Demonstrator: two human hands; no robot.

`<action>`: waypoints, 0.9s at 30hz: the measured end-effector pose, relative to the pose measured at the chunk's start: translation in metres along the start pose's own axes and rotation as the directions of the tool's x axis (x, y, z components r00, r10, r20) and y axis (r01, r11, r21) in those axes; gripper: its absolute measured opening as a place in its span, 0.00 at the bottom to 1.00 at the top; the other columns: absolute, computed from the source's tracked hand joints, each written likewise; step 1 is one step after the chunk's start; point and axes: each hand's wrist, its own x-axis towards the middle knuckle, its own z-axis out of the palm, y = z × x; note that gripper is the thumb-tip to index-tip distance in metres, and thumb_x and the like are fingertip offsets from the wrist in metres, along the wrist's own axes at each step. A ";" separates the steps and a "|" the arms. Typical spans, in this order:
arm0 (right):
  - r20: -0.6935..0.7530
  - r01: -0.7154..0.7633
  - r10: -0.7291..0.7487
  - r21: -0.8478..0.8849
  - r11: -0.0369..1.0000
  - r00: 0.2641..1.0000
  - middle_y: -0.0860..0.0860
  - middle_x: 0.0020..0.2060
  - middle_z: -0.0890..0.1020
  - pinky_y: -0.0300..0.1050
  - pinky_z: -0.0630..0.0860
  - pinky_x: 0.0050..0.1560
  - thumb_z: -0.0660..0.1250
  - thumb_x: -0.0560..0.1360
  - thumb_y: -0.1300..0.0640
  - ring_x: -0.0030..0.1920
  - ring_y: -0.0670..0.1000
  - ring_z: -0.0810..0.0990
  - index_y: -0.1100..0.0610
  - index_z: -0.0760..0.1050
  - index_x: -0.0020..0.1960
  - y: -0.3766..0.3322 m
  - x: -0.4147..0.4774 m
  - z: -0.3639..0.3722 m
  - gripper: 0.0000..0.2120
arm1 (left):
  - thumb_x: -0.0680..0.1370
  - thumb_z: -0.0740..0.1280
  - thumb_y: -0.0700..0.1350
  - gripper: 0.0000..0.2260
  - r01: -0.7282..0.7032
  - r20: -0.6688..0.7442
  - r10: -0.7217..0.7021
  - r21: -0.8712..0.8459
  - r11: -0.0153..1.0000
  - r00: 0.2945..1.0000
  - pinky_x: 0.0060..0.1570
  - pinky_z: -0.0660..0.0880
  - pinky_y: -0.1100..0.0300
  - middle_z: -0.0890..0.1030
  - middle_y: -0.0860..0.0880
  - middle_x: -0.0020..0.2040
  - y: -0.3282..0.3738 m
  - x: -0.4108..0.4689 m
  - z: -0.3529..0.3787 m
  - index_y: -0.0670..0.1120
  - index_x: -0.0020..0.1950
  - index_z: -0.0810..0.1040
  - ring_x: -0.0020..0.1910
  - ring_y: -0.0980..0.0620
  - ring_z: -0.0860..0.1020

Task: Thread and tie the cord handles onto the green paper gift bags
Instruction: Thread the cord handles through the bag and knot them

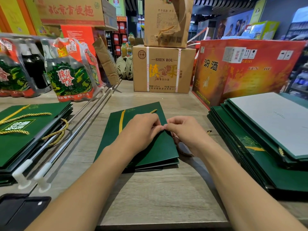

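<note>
Gold cord (185,153) pinched at the right edge of a green gift bag (158,150), flat in the middle of the wooden table (158,194).
Left hand (141,129) and right hand (185,132) fingertip to fingertip, fingers curled, both nipping the cord against the bag's edge. Loop of cord trailing under the right palm. Corded bags (25,130) stacked at left, another bag stack (250,147) at right.
</note>
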 end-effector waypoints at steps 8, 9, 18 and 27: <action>0.222 0.157 -0.187 0.146 0.977 0.957 0.55 0.53 0.87 0.42 0.83 0.48 0.69 0.79 0.65 0.53 0.54 0.87 0.59 0.82 0.63 0.002 -0.004 -0.009 0.13 | 0.80 0.70 0.51 0.06 0.067 -0.152 -0.097 -0.192 0.979 0.984 0.39 0.66 0.73 0.80 0.57 0.42 -0.004 -0.003 0.000 0.50 0.46 0.79 0.44 0.61 0.76; 0.205 0.183 -0.211 0.146 0.972 0.956 0.56 0.53 0.87 0.44 0.84 0.51 0.69 0.80 0.65 0.54 0.54 0.87 0.58 0.82 0.62 0.003 -0.004 -0.007 0.13 | 0.80 0.70 0.51 0.06 0.073 -0.153 -0.104 -0.198 0.978 0.983 0.39 0.66 0.73 0.80 0.57 0.42 -0.005 -0.003 0.000 0.50 0.46 0.79 0.44 0.61 0.76; 0.224 0.244 -0.238 0.001 0.970 0.945 0.53 0.52 0.88 0.48 0.83 0.55 0.65 0.83 0.64 0.54 0.52 0.86 0.48 0.82 0.62 0.007 0.003 -0.012 0.16 | 0.79 0.71 0.49 0.03 0.100 -0.024 -0.110 -0.259 0.961 0.994 0.42 0.68 0.71 0.80 0.59 0.45 -0.009 -0.003 -0.004 0.53 0.51 0.80 0.46 0.64 0.76; 0.153 0.032 -0.033 0.005 0.999 0.988 0.54 0.35 0.80 0.40 0.70 0.33 0.62 0.84 0.55 0.32 0.48 0.75 0.65 0.84 0.54 0.005 0.006 -0.012 0.15 | 0.84 0.61 0.47 0.04 0.106 0.030 -0.101 -0.270 0.957 0.994 0.43 0.78 0.60 0.80 0.55 0.42 -0.005 -0.005 0.001 0.50 0.51 0.73 0.40 0.58 0.80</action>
